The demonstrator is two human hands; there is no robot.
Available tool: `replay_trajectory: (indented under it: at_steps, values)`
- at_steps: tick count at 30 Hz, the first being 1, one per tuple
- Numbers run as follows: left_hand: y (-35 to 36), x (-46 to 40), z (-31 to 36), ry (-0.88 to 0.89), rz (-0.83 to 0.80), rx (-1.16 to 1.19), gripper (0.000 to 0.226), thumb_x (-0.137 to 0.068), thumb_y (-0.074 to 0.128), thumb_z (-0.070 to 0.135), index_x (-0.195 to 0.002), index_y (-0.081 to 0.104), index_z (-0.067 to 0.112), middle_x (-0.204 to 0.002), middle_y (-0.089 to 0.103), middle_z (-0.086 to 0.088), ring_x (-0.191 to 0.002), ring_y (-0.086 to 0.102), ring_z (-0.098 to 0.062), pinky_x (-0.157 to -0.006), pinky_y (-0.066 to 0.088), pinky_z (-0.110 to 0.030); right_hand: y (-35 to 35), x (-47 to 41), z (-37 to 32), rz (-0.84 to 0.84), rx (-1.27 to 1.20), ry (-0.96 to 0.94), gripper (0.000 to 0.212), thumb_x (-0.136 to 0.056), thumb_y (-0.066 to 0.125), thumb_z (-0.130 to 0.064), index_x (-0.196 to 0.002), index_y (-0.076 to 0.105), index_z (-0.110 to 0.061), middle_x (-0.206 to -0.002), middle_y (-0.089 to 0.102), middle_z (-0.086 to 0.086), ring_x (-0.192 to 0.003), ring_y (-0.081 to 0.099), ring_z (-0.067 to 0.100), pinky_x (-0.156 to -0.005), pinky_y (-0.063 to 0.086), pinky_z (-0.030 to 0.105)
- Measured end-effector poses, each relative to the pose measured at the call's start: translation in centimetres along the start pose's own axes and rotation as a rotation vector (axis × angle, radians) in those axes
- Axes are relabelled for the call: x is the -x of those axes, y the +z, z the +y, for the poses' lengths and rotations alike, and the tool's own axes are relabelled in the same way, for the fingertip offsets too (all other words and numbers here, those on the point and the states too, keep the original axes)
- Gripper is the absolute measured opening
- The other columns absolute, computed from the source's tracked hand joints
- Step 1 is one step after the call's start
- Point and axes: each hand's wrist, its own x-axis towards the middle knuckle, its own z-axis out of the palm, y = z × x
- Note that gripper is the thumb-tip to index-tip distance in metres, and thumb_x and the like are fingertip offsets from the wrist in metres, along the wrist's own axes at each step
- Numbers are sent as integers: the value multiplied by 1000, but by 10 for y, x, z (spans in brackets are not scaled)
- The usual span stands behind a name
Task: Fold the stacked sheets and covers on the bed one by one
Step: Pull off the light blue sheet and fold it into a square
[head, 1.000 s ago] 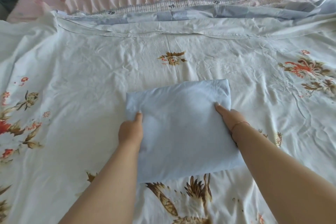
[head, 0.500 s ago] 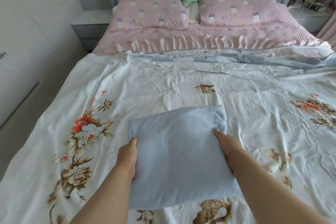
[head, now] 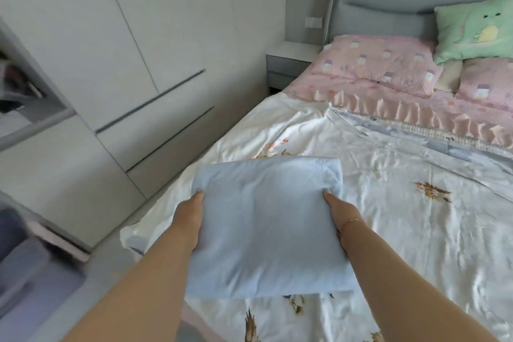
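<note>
The folded blue sheet (head: 266,228) sits between both hands: left hand (head: 190,212) grips its nine o'clock edge, right hand (head: 337,209) its three o'clock edge.

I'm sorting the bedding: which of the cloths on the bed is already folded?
The plain light blue sheet, a compact bundle held at its sides by the left hand and right hand. The white flowered cover beneath lies spread flat.

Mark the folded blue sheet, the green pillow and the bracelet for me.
folded blue sheet (head: 266,228), head view, middle of its top face.
green pillow (head: 477,28), head view, middle of its visible front.
bracelet (head: 352,221), head view, the thin chain across the right wrist.
</note>
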Motion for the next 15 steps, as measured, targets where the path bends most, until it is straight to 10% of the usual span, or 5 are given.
replay_trajectory:
  at_steps: [6, 15]
  values:
    - [-110, 26, -15, -10, 183, 202, 53, -94, 53, 47, -126, 58, 5, -119, 64, -12, -107, 62, -32, -100, 46, -44, 93, 8, -19, -194, 91, -84, 100, -35, 59, -77, -108, 66, -10, -103, 69, 11, -94, 65, 33, -93, 50, 45]
    - [-293, 51, -64, -52, 453, 401, 28, -100, 50, 34, -112, 52, 8, -95, 62, -7, -87, 59, -29, -89, 47, -38, 269, 124, -24, -447, 227, -174, 65, -80, 67, -50, -123, 58, -2, -111, 64, 17, -98, 63, 34, -95, 50, 47]
